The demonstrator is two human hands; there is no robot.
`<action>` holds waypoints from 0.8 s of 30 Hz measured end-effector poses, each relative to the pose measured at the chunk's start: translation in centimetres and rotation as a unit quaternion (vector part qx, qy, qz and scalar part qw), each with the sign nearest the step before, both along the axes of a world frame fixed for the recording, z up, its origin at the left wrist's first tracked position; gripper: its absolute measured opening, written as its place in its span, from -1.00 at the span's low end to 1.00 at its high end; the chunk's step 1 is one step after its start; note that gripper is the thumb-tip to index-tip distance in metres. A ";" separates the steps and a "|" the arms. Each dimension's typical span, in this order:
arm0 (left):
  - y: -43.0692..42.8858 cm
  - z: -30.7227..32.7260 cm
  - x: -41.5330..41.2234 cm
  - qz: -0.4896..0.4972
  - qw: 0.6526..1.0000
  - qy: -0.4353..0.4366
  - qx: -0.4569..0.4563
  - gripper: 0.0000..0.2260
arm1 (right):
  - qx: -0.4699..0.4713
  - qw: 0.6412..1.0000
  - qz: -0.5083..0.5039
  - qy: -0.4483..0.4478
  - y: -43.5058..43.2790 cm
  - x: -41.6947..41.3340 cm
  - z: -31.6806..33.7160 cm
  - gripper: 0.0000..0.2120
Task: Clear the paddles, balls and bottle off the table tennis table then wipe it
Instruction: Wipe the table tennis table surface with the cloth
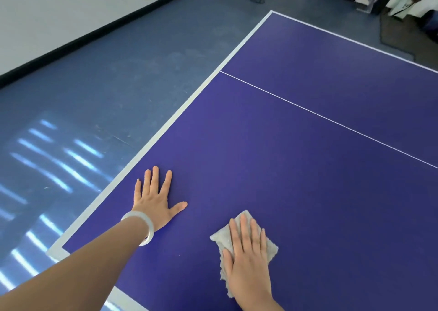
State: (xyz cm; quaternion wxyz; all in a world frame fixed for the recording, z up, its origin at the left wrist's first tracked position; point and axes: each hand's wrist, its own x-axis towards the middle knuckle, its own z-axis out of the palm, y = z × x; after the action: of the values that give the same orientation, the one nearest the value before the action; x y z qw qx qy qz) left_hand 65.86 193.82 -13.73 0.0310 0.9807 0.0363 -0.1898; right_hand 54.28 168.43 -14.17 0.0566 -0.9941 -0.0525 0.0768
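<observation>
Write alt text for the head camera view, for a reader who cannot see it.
A person's right hand presses a grey cloth flat on a blue table tennis table, wiping position. The left hand, a pale bangle on its wrist, rests open on the surface near the white edge line.

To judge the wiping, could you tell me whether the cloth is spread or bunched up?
Spread flat: the cloth lies on the table under the right hand, its edges showing around the fingers.
</observation>
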 end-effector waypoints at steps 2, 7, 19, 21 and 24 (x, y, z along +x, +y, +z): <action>1.2 0.1 0.0 -0.010 1.000 -0.006 -0.014 -0.07 | -0.003 0.997 0.072 0.017 -1.8 1.1 -0.3 -0.47; 1.6 -0.2 0.3 -0.008 0.999 -0.006 -0.034 -0.02 | -0.057 0.996 -0.066 0.022 -10.5 7.1 0.2 -0.39; 2.5 -0.6 0.6 -0.020 0.998 0.026 -0.053 -0.05 | -0.014 0.995 0.094 0.043 -0.1 21.0 -0.1 -0.42; 2.5 -0.6 0.6 -0.024 0.998 0.028 -0.059 -0.04 | 0.002 0.973 0.227 0.053 0.9 19.5 -0.3 -0.43; 2.6 -0.7 0.6 -0.025 0.997 0.030 -0.061 -0.04 | 0.013 0.979 0.199 0.050 -2.6 21.0 -0.3 -0.45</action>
State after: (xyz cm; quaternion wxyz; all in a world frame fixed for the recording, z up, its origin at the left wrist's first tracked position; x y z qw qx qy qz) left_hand 66.44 196.40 -14.41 0.0849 0.9715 0.0014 -0.2213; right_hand 75.32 165.81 -14.46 0.0556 -0.9579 -0.2469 0.1354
